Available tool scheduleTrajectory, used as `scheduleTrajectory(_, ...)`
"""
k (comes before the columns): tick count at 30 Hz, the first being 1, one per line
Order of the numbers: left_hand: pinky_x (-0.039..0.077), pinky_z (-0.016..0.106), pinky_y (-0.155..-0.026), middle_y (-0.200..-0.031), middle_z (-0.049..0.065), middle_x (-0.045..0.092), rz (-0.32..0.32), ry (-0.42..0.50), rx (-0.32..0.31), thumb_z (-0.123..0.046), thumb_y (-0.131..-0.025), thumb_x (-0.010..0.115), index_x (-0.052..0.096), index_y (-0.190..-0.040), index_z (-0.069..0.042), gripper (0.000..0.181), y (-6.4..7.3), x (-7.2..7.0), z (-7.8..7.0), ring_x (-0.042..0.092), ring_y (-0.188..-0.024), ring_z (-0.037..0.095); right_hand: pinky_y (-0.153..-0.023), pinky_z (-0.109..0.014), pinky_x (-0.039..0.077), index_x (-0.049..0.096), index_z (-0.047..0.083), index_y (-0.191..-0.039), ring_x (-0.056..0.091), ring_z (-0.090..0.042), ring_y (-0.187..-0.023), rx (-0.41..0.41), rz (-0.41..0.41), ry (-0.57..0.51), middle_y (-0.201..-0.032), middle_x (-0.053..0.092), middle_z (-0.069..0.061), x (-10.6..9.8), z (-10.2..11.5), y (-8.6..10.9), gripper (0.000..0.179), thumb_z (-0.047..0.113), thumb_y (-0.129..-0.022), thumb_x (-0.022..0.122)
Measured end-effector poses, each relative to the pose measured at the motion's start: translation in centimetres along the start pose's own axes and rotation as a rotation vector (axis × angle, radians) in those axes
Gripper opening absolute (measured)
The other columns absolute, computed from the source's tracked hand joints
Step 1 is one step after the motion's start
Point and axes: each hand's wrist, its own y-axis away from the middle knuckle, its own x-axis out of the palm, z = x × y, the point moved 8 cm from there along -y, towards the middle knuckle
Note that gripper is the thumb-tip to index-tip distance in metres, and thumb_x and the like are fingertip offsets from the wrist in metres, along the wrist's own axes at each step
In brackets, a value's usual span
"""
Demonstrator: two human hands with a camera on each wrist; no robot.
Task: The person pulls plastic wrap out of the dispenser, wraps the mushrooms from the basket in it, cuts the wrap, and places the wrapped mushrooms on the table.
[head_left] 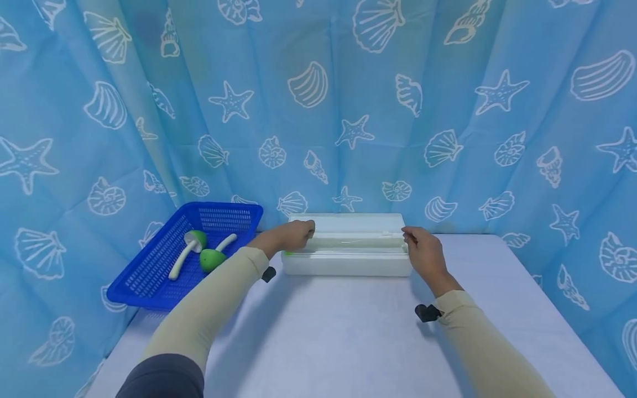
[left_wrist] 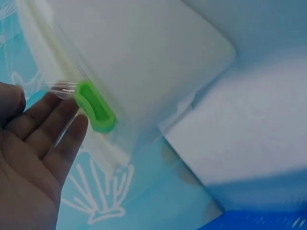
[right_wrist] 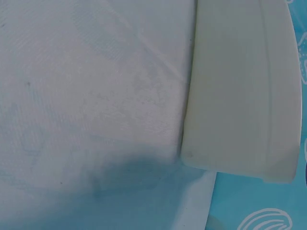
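A long white cling film dispenser (head_left: 347, 264) stands at the back of the table with its lid (head_left: 355, 223) raised. My left hand (head_left: 293, 235) is over its left end. There, in the left wrist view, the thumb and fingers of the left hand (left_wrist: 41, 129) pinch clear cling film (left_wrist: 60, 87) pulled into creases. Beside those fingertips sits a green slide cutter (left_wrist: 96, 108) on the dispenser's edge. At the dispenser's right end, my right hand (head_left: 427, 254) pinches the film's other side with bent fingers; the right wrist view shows only the dispenser's front (right_wrist: 240, 96).
A blue plastic basket (head_left: 144, 287) stands at the table's left, holding two green-headed tools with white handles (head_left: 181, 261). A white cloth covers the table (head_left: 343, 337). Behind it hangs a blue curtain (head_left: 318, 138) with shells and starfish.
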Motion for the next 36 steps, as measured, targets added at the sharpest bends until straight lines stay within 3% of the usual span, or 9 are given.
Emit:
scheduleTrajectory(7, 0.047, 0.033, -0.074, -0.091, 0.003, 0.060, -0.099, 0.194, 0.036, -0.012, -0.104, 0.043, 0.053, -0.115, -0.007, 0.016, 0.3, 0.6, 0.5, 0.055, -0.080, 0.016, -0.081, -0.047, 0.052, 0.063, 0.000, -0.120, 0.062, -0.033, -0.099, 0.016, 0.006, -0.020, -0.109, 0.065, -0.017, -0.4, 0.1, -0.2, 0.023, 0.002, -0.098, 0.055)
scheduleTrajectory(13, 0.049, 0.039, -0.084, -0.105, 0.008, 0.063, -0.046, 0.349, 0.027, -0.026, -0.106, 0.041, 0.057, -0.126, -0.004, 0.034, 0.7, 1.8, 0.9, 0.059, -0.091, 0.020, -0.088, -0.047, 0.051, 0.061, 0.001, -0.124, 0.061, -0.032, -0.106, 0.051, 0.035, -0.016, -0.116, 0.064, -0.016, -0.6, 0.5, -0.5, 0.026, 0.003, -0.099, 0.054)
scheduleTrajectory(16, 0.051, 0.037, -0.084, -0.106, 0.007, 0.064, -0.048, 0.366, 0.025, -0.019, -0.102, 0.050, 0.062, -0.123, -0.003, 0.030, 0.9, 1.5, 1.3, 0.059, -0.093, 0.019, -0.088, -0.047, 0.051, 0.061, 0.000, -0.124, 0.061, -0.032, -0.106, 0.060, 0.042, -0.005, -0.117, 0.063, -0.017, -0.8, 0.6, -0.8, 0.026, 0.002, -0.099, 0.054)
scheduleTrajectory(20, 0.049, 0.028, -0.067, -0.086, 0.005, 0.065, -0.056, 0.379, 0.021, -0.005, -0.097, 0.056, 0.071, -0.103, -0.004, 0.016, 1.0, 0.7, 1.9, 0.055, -0.075, 0.016, -0.087, -0.047, 0.051, 0.061, 0.000, -0.123, 0.062, -0.032, -0.104, 0.067, 0.052, 0.007, -0.116, 0.063, -0.017, -1.1, 0.6, -0.9, 0.026, 0.001, -0.098, 0.054)
scheduleTrajectory(23, 0.048, 0.027, -0.067, -0.082, 0.004, 0.064, -0.058, 0.369, 0.008, -0.003, -0.096, 0.057, 0.071, -0.096, -0.005, 0.014, 0.9, 0.5, 2.0, 0.054, -0.073, 0.016, -0.086, -0.047, 0.051, 0.061, 0.000, -0.123, 0.063, -0.032, -0.103, 0.058, 0.053, 0.002, -0.115, 0.064, -0.018, -1.4, 0.6, -0.9, 0.025, 0.002, -0.099, 0.054)
scheduleTrajectory(26, 0.050, 0.031, -0.082, -0.098, 0.003, 0.067, -0.054, 0.331, 0.005, -0.006, -0.098, 0.056, 0.071, -0.105, -0.006, 0.017, 0.8, 0.6, 1.7, 0.059, -0.091, 0.018, -0.085, -0.047, 0.052, 0.062, -0.001, -0.121, 0.063, -0.032, -0.101, 0.045, 0.037, -0.006, -0.113, 0.064, -0.018, -1.6, 0.7, -0.9, 0.024, 0.001, -0.099, 0.054)
scheduleTrajectory(31, 0.046, 0.037, -0.097, -0.127, 0.009, 0.061, 0.063, 0.412, 0.015, -0.010, -0.099, 0.047, 0.060, -0.131, -0.003, 0.035, 0.7, 1.8, 0.6, 0.056, -0.117, 0.024, -0.084, -0.045, 0.052, 0.062, -0.001, -0.120, 0.063, -0.031, -0.102, 0.034, 0.029, -0.010, -0.112, 0.065, -0.017, -1.5, 0.7, -0.7, 0.024, -0.001, -0.097, 0.056)
scheduleTrajectory(33, 0.048, 0.038, -0.095, -0.126, 0.011, 0.062, 0.085, 0.440, 0.027, -0.007, -0.096, 0.049, 0.059, -0.131, -0.001, 0.037, 0.7, 2.0, 0.3, 0.058, -0.114, 0.024, -0.084, -0.045, 0.052, 0.062, -0.001, -0.121, 0.062, -0.031, -0.103, 0.043, 0.034, 0.001, -0.113, 0.064, -0.017, -1.5, 0.5, -0.6, 0.025, -0.001, -0.097, 0.056)
scheduleTrajectory(36, 0.051, 0.034, -0.087, -0.111, 0.007, 0.068, 0.023, 0.388, 0.058, -0.003, -0.094, 0.056, 0.067, -0.120, -0.001, 0.028, 0.3, 1.5, -0.1, 0.062, -0.101, 0.020, -0.084, -0.045, 0.052, 0.062, 0.000, -0.121, 0.062, -0.032, -0.103, 0.057, 0.031, 0.013, -0.113, 0.064, -0.017, -1.8, 0.3, -0.5, 0.025, 0.000, -0.097, 0.055)
